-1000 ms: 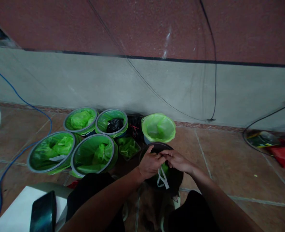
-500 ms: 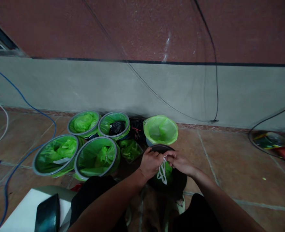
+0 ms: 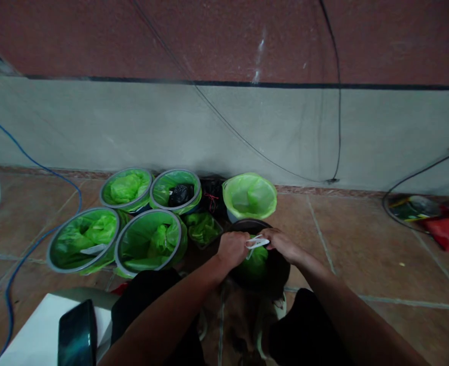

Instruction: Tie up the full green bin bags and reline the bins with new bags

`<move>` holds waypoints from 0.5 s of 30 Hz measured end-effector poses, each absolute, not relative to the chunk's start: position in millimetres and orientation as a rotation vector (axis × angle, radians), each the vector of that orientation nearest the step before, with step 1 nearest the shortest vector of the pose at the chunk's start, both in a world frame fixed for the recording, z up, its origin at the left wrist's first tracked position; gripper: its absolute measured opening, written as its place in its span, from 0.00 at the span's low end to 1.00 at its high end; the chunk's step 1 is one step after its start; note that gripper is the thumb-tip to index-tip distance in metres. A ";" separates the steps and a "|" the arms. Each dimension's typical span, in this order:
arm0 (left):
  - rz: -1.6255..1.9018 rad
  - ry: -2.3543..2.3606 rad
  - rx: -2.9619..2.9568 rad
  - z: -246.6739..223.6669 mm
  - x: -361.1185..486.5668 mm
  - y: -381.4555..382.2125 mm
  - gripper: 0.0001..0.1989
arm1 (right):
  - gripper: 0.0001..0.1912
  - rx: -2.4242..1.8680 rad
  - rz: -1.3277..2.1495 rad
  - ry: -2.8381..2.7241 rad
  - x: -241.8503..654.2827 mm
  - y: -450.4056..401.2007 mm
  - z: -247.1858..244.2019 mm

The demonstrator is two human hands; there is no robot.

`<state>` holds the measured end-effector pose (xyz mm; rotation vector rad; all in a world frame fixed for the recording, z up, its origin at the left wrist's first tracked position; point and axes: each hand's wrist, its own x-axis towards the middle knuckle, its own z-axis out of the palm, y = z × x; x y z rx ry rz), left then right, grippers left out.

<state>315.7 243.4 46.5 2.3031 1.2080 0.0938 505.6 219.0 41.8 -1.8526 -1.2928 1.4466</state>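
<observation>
A white drawstring (image 3: pixel 258 243) is stretched between my two hands, over a dark bin (image 3: pixel 279 279) that stands between my legs. My left hand (image 3: pixel 232 249) is closed on its left end, and my right hand (image 3: pixel 283 245) pinches the right end. Below the string, a bunched green plastic bag (image 3: pixel 255 265) sits inside the dark bin. My hands hide part of the bin's rim. Whether the string is knotted cannot be made out.
Several grey-rimmed bins (image 3: pixel 118 223) with green liners stand at the left. A lined bucket (image 3: pixel 250 195) is by the wall, beside a black bag (image 3: pixel 213 195). A phone (image 3: pixel 77 333) lies on a white surface (image 3: pixel 30 330). A blue hose (image 3: pixel 9 295) crosses the tiles.
My hands have moved slightly apart. The white string, which hung in loops below my fingers, is now drawn out sideways between them. The view has tilted down a little.
</observation>
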 end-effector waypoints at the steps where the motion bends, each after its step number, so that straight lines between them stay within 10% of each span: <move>1: 0.097 1.229 2.278 46.1 315.0 245.0 0.15 | 0.11 -1.902 1.466 -1.135 507.7 219.5 41.4; 15: 0.409 1.220 1.204 32.6 317.8 257.7 0.17 | 0.23 -1.742 1.319 -0.959 510.1 221.0 47.6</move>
